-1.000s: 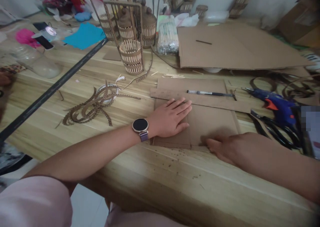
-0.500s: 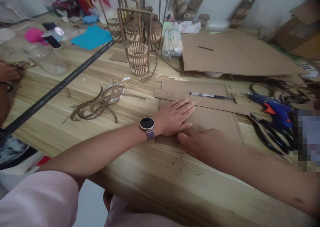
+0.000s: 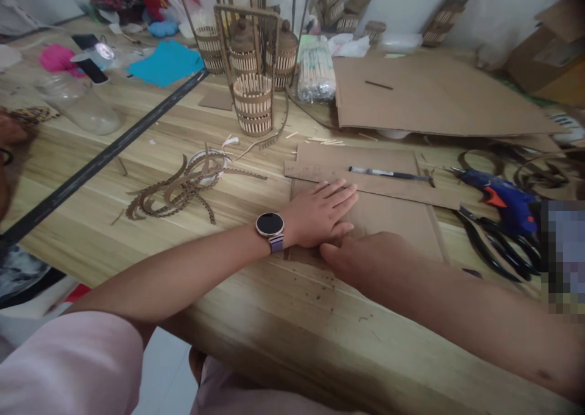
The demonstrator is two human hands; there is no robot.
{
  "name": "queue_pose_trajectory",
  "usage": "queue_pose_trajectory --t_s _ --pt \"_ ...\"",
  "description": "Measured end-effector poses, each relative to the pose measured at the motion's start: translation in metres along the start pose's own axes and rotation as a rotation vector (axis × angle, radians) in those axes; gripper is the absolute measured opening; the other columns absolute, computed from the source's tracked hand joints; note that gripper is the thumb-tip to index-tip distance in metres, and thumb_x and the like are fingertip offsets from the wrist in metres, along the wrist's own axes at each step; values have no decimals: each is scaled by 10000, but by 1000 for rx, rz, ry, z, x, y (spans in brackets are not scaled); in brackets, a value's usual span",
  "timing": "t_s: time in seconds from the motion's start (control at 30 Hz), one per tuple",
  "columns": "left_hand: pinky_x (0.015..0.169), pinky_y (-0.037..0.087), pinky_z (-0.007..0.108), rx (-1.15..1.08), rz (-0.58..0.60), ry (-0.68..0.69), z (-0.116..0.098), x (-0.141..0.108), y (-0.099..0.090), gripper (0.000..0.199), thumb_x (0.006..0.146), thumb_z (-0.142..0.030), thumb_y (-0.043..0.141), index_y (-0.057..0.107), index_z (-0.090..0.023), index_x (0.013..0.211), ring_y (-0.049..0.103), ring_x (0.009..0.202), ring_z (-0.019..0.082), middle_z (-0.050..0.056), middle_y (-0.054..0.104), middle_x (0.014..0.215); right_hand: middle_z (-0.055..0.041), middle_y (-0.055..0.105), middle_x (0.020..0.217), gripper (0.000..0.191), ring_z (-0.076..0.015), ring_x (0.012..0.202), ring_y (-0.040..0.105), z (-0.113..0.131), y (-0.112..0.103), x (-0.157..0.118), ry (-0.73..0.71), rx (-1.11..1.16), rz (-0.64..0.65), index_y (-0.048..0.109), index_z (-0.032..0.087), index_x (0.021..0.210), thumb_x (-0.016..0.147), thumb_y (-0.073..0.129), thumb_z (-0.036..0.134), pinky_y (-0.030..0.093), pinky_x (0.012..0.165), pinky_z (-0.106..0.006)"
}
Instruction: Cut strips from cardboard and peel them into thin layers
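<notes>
My left hand (image 3: 320, 212), a watch (image 3: 270, 225) on its wrist, lies flat with fingers spread on a cardboard sheet (image 3: 402, 220) near the table's front edge. Just right of it, my right hand (image 3: 365, 253) is at the sheet's near edge, thumb pointing left; its other fingers are hidden beneath the hand. Above my left fingers, a cardboard strip (image 3: 320, 175) crosses the sheet, with a pen (image 3: 390, 173) lying on it. Dark crumbs are scattered on the wood in front of the hands.
Curled cardboard strips (image 3: 171, 189) lie left. Behind stand stick baskets (image 3: 253, 104) and a large cardboard piece (image 3: 429, 98). A blue glue gun (image 3: 498, 195) and black-handled scissors (image 3: 498, 244) are right. A long black bar (image 3: 109, 150) crosses the left; another person's hand (image 3: 11, 128) is beyond.
The view has shifted slightly. My right hand has moved a little to the left along the near edge of the sheet; my left hand stays flat.
</notes>
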State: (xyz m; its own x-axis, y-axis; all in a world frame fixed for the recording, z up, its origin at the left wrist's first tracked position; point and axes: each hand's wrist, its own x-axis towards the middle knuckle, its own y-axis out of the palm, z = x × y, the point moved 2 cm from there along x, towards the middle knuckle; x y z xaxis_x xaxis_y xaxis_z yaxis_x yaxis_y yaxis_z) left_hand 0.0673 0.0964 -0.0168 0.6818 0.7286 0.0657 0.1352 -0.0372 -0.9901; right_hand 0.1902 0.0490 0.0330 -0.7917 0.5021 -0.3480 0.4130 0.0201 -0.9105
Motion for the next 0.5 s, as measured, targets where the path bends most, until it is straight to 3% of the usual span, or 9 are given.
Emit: queue_pose_trajectory --t_s 0.13,0.37,0.5 --pt "1237 139 412 -9 29 -3 1 -1 -1 626 1045 -448 354 290 -75 1544 159 1532 256 116 223 1642 -23 676 639 401 -180 499 632 -7 8 -9 9 24 17 635 217 920 694 502 -86 133 419 -303" --pt "1236 124 396 -13 17 -8 0 -2 -2 609 1047 -451 325 301 -92 1538 162 1532 243 107 235 1642 -1 637 639 278 -149 471 578 -31 27 -39 48 88 116 611 238 880 763 522 2 124 429 -296" --pt "1238 120 392 -11 34 -15 0 -2 -2 613 1045 -446 331 297 -85 1539 154 1533 247 104 233 1643 31 608 616 326 -137 419 539 -47 45 -61 82 119 35 611 261 944 761 507 13 99 433 -285"
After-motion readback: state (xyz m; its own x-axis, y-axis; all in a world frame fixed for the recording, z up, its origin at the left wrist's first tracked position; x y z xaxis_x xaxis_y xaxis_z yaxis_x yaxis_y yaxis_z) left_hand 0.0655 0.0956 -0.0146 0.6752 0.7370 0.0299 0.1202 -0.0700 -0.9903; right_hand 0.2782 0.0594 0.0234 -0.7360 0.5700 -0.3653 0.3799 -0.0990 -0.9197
